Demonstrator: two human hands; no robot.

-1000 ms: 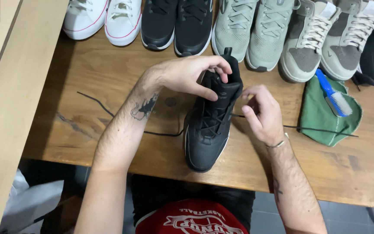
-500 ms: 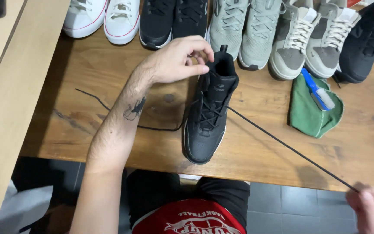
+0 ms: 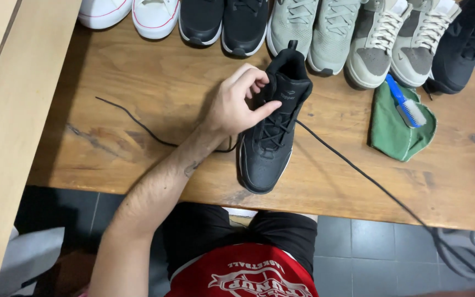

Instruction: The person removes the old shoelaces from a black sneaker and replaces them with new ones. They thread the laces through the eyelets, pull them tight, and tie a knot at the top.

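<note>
A black high-top shoe (image 3: 270, 132) of smooth, leather-like material with a padded collar lies at the centre of the frame on a wooden bench (image 3: 138, 77) whose surface is grained, stained and worn. Its toe points toward the lower edge of the bench and its collar toward the top of the frame. The left hand (image 3: 237, 104) rests against the shoe's upper left side, thumb laid across the lacing and the fingers (image 3: 254, 77) curled in at the collar, pressed together on the eyelet edge; whether they pinch the lace itself cannot be told. A thin black lace (image 3: 358, 170) runs taut from the shoe's lacing down to the lower right corner of the frame, where it passes out of view. Its other end lies slack across the bench to the left, ending at the middle left. The right hand is out of the frame.

Along the top edge stands a row of shoes: 2 white (image 3: 127, 14), 2 black (image 3: 221, 22), 2 pale green mesh (image 3: 309, 27), 2 grey with white laces (image 3: 402, 38) and 1 black (image 3: 463, 49) at the upper right. To the right of the handled shoe, well apart from it, lies a crumpled green cloth (image 3: 394, 129) with a blue-handled, white-bristled brush (image 3: 408, 104) on it. A pale wooden panel (image 3: 6, 137) fills the left edge.
</note>
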